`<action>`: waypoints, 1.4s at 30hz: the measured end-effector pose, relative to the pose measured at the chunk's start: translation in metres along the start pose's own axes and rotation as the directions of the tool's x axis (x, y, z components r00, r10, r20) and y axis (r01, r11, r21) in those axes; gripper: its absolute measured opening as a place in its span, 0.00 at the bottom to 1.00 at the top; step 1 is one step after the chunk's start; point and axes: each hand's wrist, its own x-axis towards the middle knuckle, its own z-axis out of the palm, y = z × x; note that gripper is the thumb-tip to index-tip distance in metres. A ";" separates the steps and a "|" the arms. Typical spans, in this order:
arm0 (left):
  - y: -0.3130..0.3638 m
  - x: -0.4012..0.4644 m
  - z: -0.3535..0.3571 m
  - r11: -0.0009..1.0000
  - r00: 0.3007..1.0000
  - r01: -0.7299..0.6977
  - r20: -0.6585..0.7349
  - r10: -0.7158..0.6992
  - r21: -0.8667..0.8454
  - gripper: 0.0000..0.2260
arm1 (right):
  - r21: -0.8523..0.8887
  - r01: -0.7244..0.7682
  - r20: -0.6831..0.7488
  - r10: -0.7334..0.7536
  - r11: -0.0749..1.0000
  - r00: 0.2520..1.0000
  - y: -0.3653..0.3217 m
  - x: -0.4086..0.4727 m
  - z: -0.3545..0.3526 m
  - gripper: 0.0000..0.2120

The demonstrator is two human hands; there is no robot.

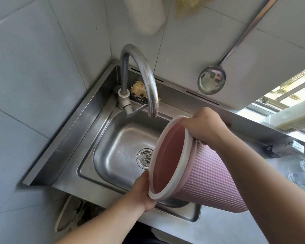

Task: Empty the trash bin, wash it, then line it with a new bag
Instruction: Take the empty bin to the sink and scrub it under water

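A pink ribbed trash bin [213, 178] with a white rim ring is tipped on its side over the steel sink [116, 152], its mouth facing left. A little water runs from the rim onto the drain [144, 158]. My left hand [143, 192] grips the lower edge of the rim. My right hand [203, 127] grips the upper edge, thumb inside. No bag lines the bin's inside. The curved tap [144, 78] stands behind the basin with no water running from its spout.
A loofah scrubber [138, 89] lies behind the tap. A steel ladle [211, 82] hangs on the tiled wall. A white bottle [146, 14] hangs higher up. To the right, a steel counter [253, 229] and a window sill with a box [294, 118].
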 end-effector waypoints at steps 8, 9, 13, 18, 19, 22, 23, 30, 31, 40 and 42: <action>-0.004 0.004 -0.006 0.994 0.995 0.094 -0.025 -0.095 -0.051 0.14 | -0.082 -0.014 0.039 0.017 0.997 0.999 -0.005 0.022 0.018 0.16; -0.005 0.004 -0.007 0.992 0.993 0.111 -0.026 -0.113 -0.051 0.13 | -0.086 -0.024 0.053 0.029 0.996 0.998 -0.007 0.023 0.020 0.15; -0.009 0.007 -0.008 0.985 0.985 0.167 -0.040 -0.168 -0.042 0.12 | -0.087 -0.042 0.094 0.050 0.995 0.994 -0.012 0.031 0.026 0.11; -0.013 0.011 -0.011 0.975 0.976 0.208 -0.042 -0.211 -0.078 0.10 | -0.124 -0.043 0.107 0.057 0.991 0.993 -0.013 0.039 0.033 0.10; -0.014 0.013 -0.012 0.971 0.974 0.221 -0.034 -0.225 -0.091 0.09 | -0.135 -0.043 0.113 0.058 0.990 0.992 -0.014 0.040 0.035 0.09; -0.017 0.016 -0.016 0.951 0.958 0.287 0.013 -0.287 -0.120 0.08 | -0.154 -0.048 0.139 0.069 0.987 0.988 -0.015 0.042 0.039 0.08; -0.018 0.017 -0.018 0.940 0.951 0.310 0.031 -0.309 -0.141 0.09 | -0.155 -0.050 0.145 0.073 0.987 0.987 -0.015 0.042 0.041 0.07; -0.026 0.011 -0.017 0.895 0.910 0.413 0.124 -0.396 -0.169 0.18 | -0.290 -0.008 0.212 0.072 0.957 0.975 -0.025 0.046 0.045 0.08; -0.026 0.009 -0.015 0.890 0.906 0.421 0.133 -0.403 -0.173 0.17 | -0.294 -0.004 0.214 0.070 0.956 0.974 -0.026 0.046 0.046 0.08; -0.024 -0.002 -0.013 0.854 0.879 0.474 0.176 -0.443 -0.215 0.09 | -0.271 -0.006 0.245 0.075 0.963 0.967 -0.028 0.047 0.051 0.07; -0.025 -0.002 -0.013 0.849 0.875 0.481 0.171 -0.453 -0.216 0.07 | -0.279 -0.002 0.248 0.074 0.960 0.966 -0.030 0.047 0.052 0.06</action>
